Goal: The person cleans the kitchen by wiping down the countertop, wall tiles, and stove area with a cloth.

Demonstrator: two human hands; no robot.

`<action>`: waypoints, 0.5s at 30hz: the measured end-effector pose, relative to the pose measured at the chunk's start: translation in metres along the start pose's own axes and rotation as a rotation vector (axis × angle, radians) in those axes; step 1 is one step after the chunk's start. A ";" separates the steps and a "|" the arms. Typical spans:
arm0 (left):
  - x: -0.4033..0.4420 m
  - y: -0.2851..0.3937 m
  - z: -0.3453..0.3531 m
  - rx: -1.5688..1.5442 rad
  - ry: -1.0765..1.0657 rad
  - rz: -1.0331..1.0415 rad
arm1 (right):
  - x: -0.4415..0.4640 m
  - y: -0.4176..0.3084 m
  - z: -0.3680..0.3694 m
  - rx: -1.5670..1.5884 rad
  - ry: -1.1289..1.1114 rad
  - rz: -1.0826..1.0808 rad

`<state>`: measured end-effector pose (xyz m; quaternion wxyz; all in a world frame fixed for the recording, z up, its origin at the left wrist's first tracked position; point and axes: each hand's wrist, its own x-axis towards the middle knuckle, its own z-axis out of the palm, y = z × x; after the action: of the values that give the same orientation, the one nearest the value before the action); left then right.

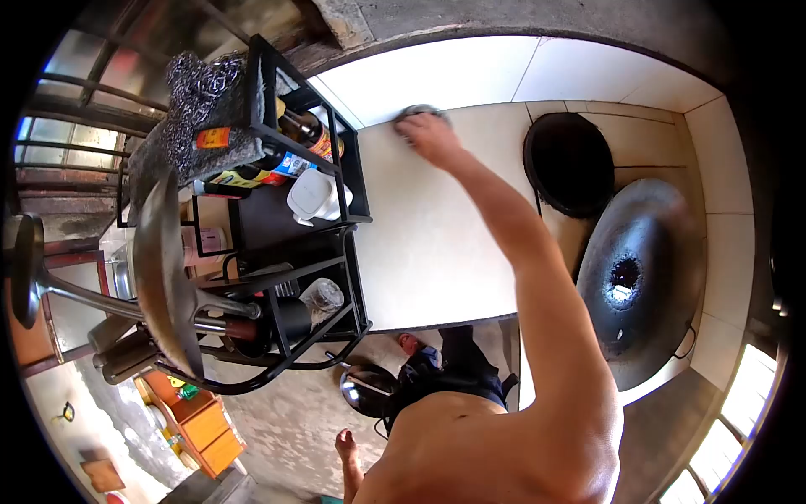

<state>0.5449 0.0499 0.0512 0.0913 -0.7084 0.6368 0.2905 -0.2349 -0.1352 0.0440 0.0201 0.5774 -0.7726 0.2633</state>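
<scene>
My right hand (426, 137) is at the far left corner of the pale tiled counter (437, 244), close to the white wall tiles. Its fingers press down on a dark grey scrubbing pad (417, 110), which is partly hidden and blurred. Low on the left, away from the counter, my left hand (346, 445) hangs beside my body. Its fingers look loosely curled, with nothing visible in them.
On the right sit a large wok (631, 323) and a round black burner opening (571, 164). A black rack (361, 189) with bottles, a white container (315, 200) and hanging utensils borders the counter's left. A pan (357, 391) is below, near my legs.
</scene>
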 end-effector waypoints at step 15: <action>0.004 -0.046 0.029 -0.301 -0.089 -0.185 | -0.057 0.086 -0.082 -0.191 0.464 0.657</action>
<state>0.5803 0.0689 0.0148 0.0385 -0.7560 0.5136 0.4039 -0.3164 -0.0330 0.0627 0.1621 0.2212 -0.9118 0.3057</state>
